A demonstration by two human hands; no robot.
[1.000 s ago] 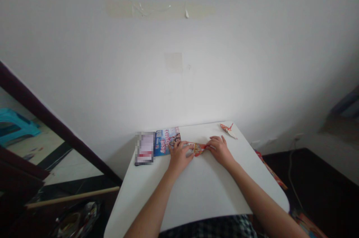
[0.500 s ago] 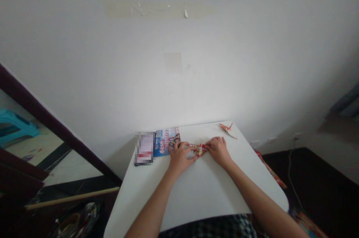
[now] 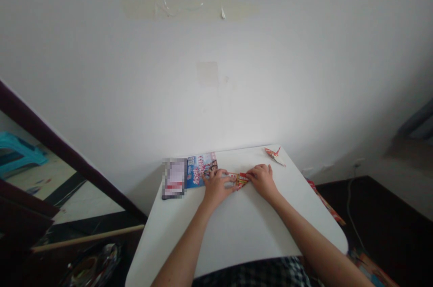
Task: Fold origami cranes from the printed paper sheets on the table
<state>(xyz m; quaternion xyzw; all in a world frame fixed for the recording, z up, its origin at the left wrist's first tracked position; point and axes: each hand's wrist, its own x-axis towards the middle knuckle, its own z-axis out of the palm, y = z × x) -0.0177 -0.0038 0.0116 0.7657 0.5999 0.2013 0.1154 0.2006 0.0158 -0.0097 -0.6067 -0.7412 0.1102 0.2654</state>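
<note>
A small piece of red and yellow printed paper (image 3: 239, 179), partly folded, lies on the white table (image 3: 243, 224) between my hands. My left hand (image 3: 216, 185) presses its fingers down on the paper's left end. My right hand (image 3: 262, 179) pinches the paper's right end with curled fingers. Most of the paper is hidden under the two hands. A finished folded paper crane (image 3: 276, 155) of the same print stands at the table's far right corner, apart from my right hand.
A blue printed leaflet (image 3: 200, 168) and a dark phone (image 3: 174, 178) lie side by side at the table's far left, next to my left hand. The table abuts a white wall. A mirror leans at the left; clutter covers the floor on both sides.
My hands have drawn closer together over the paper, so less of it shows between them. The view has shifted slightly.
</note>
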